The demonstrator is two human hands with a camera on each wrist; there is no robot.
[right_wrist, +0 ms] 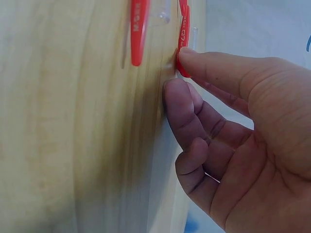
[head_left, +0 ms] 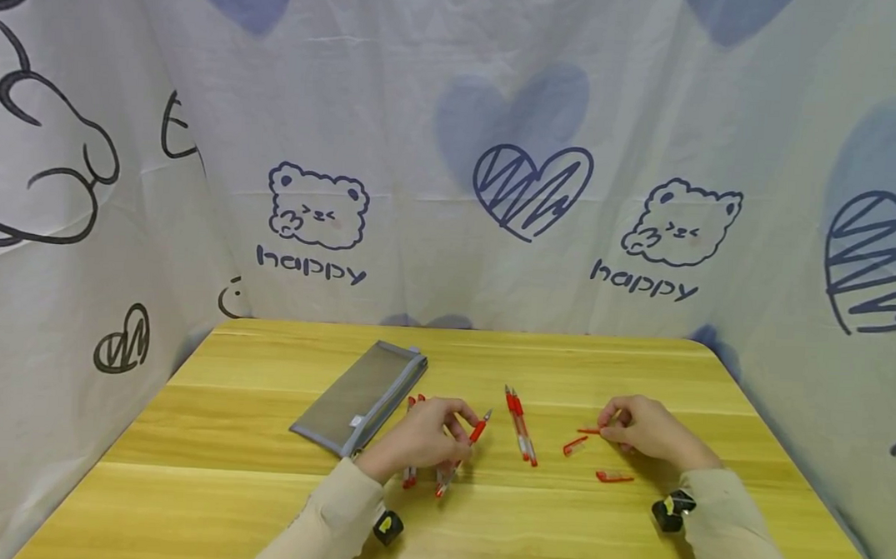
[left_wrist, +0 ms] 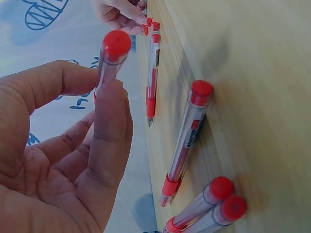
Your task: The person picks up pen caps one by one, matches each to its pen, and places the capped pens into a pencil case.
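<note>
A red pen (head_left: 477,433) is pinched between the thumb and fingertips of the left hand (head_left: 425,433), raised above the table (head_left: 527,537), its bare tip pointing to about one o'clock in the head view. The left wrist view shows its round red end plug between the thumb and forefinger.

From that pen, at about two o'clock, two uncapped pens (head_left: 520,426) lie close together, their tips toward twelve. Beneath the left hand, a single pen (left_wrist: 185,141) lies on the table, with a pair of pens (left_wrist: 206,204) beside it, towards nine o'clock in the head view; the hand hides part of them there.

Nearly at three o'clock, the right hand (head_left: 647,432) pinches a red cap (head_left: 590,431) by its end, low over the table. From this cap, a second cap (head_left: 574,446) lies just beside it between seven and eight o'clock, and a third cap (head_left: 614,477) lies near it at five.

Farther out, at ten o'clock from the held pen, a grey mesh pouch (head_left: 360,392) lies flat and slanted. Beyond the table at twelve hangs a pale curtain (head_left: 419,86) printed with hearts, bears and "happy".
</note>
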